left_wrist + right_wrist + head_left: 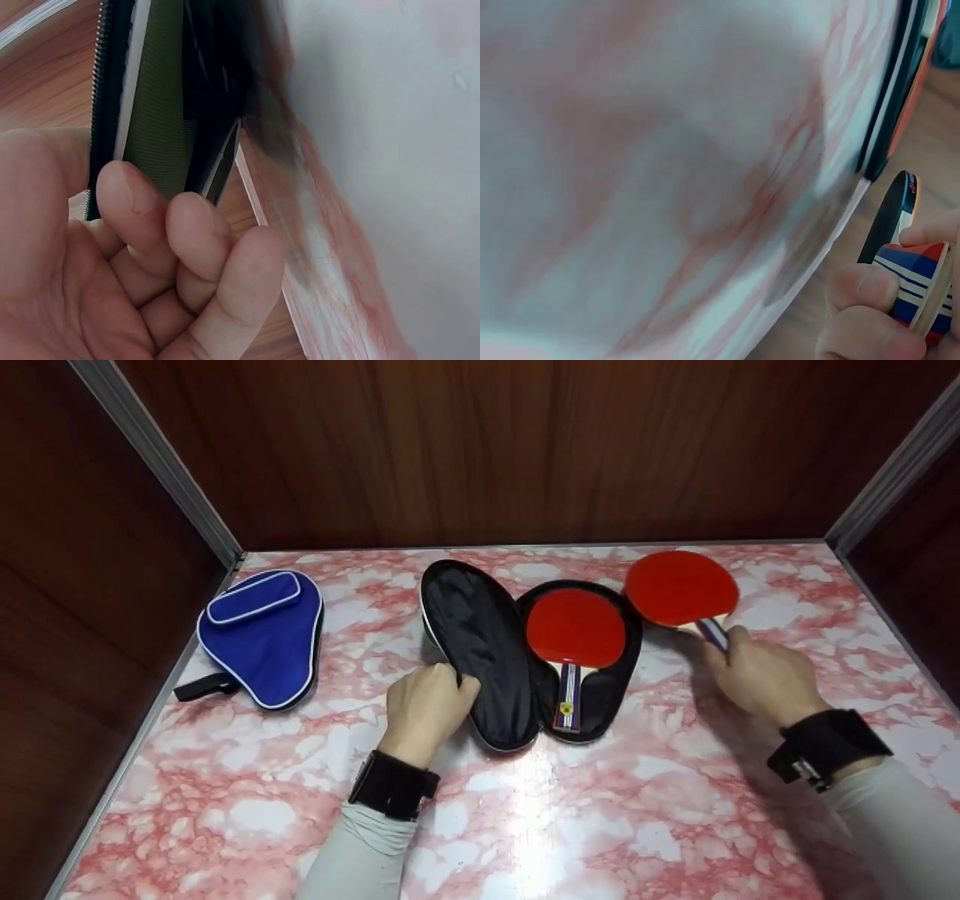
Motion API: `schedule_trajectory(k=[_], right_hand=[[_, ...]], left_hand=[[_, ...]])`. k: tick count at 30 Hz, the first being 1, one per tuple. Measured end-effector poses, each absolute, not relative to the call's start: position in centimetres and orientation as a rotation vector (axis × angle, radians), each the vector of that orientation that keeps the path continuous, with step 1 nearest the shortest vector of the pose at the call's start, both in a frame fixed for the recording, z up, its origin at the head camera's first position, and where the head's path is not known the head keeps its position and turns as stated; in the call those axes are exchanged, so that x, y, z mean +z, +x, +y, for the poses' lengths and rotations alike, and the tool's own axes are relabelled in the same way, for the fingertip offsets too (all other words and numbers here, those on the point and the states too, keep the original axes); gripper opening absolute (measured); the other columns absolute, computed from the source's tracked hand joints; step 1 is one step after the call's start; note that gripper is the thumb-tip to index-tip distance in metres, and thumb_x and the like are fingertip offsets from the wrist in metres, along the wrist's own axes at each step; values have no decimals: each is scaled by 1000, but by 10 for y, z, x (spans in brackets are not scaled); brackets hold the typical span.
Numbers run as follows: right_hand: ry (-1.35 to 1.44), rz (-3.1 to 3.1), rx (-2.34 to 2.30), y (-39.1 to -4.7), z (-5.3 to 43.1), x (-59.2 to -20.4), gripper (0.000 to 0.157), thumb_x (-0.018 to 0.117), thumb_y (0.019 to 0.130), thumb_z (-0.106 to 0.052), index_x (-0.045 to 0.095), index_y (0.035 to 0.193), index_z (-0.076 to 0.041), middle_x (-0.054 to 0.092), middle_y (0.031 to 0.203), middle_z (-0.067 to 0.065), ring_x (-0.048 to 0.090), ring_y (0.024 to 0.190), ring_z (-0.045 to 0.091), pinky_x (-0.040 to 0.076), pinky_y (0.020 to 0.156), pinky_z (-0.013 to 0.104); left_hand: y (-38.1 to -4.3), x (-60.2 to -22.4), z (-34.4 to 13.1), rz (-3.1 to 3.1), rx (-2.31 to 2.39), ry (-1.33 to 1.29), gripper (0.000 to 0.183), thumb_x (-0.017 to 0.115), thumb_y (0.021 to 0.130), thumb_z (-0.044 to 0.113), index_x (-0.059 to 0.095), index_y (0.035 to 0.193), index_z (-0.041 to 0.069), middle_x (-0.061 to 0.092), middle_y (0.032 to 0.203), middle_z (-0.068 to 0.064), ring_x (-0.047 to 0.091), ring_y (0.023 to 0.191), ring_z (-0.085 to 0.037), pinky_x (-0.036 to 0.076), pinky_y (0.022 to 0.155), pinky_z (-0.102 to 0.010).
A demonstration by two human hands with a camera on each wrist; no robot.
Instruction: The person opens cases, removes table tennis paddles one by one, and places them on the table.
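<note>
- On the marbled bench (255,819), a black case (604,701) lies spread open, between the middle and the back edge. Its lid (480,652) leans toward the left edge.
- The left hand (425,705) has its fingers curled and its thumb closed over the lid's outer border, pinching it.
- The first paddle (576,626) lies in the case, red face up, handle toward the front edge.
- The right hand (769,675) clamps its fingers round the handle (915,281) of a second paddle (681,587), red face up, beside the case on the side toward the back right corner. Its blade overlaps the case's rim in the head view; whether they touch, I cannot tell.
- A blue case (274,645) lies near the left edge, toward the back left corner, untouched.
- The step in hand seems to be moving the second paddle at the opened case; in or out, one moment cannot settle.
- The next move probably calls for a steady lid and a blade kept flat, clear of the rim and the first paddle.
</note>
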State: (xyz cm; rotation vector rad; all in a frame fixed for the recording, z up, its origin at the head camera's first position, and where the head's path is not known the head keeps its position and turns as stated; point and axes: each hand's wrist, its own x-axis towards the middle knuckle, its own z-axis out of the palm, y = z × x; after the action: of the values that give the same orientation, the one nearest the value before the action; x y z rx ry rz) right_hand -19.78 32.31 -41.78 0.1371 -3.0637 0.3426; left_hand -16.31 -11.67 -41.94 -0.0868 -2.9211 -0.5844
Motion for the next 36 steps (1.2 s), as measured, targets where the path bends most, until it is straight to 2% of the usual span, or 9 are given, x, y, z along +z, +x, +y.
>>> schedule_trajectory(k=[9, 13, 22, 28, 36], right_hand=[[14, -3099, 382, -207, 363, -415, 56, 40, 114, -48, 50, 98, 5, 54, 71, 18, 60, 62, 43, 47, 56, 63], [-42, -3155, 383, -211, 381, -415, 60, 37, 115, -53, 48, 101, 4, 51, 72, 16, 58, 63, 41, 46, 58, 58], [-130, -3266, 416, -224, 422, -416, 69, 29, 114, -57, 49, 109, 9, 54, 82, 19, 60, 73, 43, 48, 62, 56], [-314, -3284, 362, -228, 428, -420, 61, 33, 115, -51, 46, 108, 9, 48, 82, 18, 57, 75, 43, 48, 70, 58], [-332, -3313, 389, -234, 430, -422, 57, 33, 116, -48, 45, 105, 7, 45, 79, 16, 55, 74, 41, 47, 72, 57]], left_hand=[[-166, -420, -118, -2925, -563, -99, 47, 63, 99, 31, 52, 56, 17, 63, 63, -7, 70, 64, -34, 55, 60, -52], [-173, -433, -123, -2885, -571, -125, 46, 61, 98, 32, 52, 55, 18, 62, 62, -6, 68, 61, -32, 53, 57, -50], [-166, -420, -117, -2934, -553, -90, 47, 63, 99, 32, 51, 56, 19, 63, 64, -7, 70, 65, -35, 55, 60, -52], [-166, -420, -116, -2928, -560, -99, 48, 63, 100, 33, 51, 56, 19, 59, 62, -4, 68, 63, -32, 54, 59, -51], [-163, -418, -116, -2920, -549, -111, 48, 64, 100, 31, 49, 56, 19, 58, 61, -4, 67, 61, -32, 54, 58, -51]])
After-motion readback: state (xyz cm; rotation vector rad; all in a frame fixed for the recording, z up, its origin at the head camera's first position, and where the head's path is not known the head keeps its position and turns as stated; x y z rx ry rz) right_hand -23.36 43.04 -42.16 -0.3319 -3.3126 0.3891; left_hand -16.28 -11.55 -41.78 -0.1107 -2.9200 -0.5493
